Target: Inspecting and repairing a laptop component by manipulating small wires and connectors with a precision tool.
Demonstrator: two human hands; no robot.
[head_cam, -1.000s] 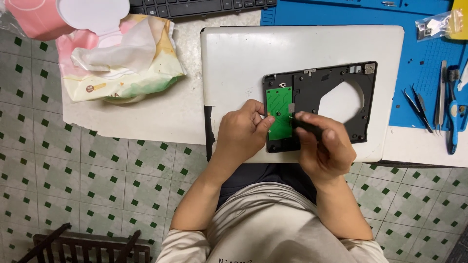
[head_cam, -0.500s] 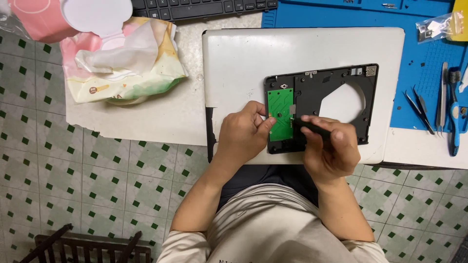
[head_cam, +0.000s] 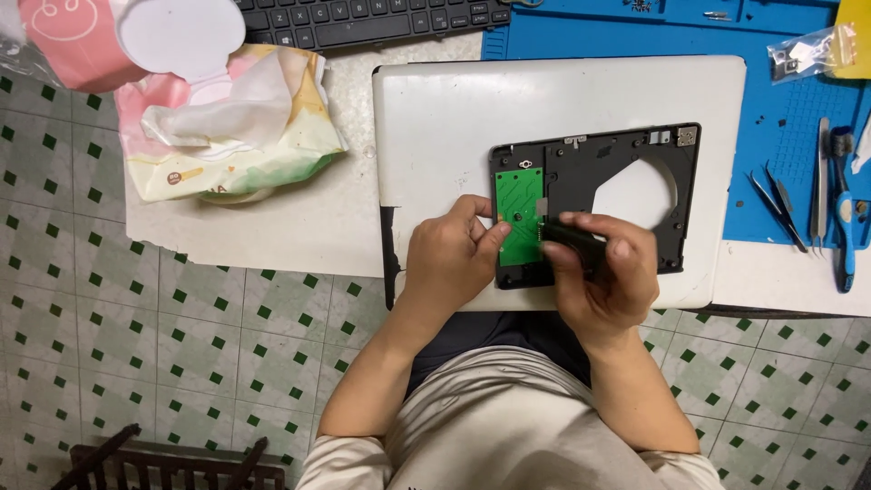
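Left hand (head_cam: 451, 257) pressed fingertips on green circuit board (head_cam: 519, 216) in black frame (head_cam: 626, 163), atop white laptop (head_cam: 544, 100). Right hand (head_cam: 606, 272) clamped around black tool (head_cam: 573, 238), tip at board's edge.

Small shifts at the green board

Over the last second we see our right hand (head_cam: 603, 272) slide the dark tool (head_cam: 572, 238) slightly leftward, its tip now at the right edge of the green circuit board (head_cam: 519, 213). Our left hand (head_cam: 451, 256) has eased a little, thumb and forefinger now at the board's lower left edge. The whole view has drifted slightly, showing more of the tissue pack (head_cam: 227, 136).
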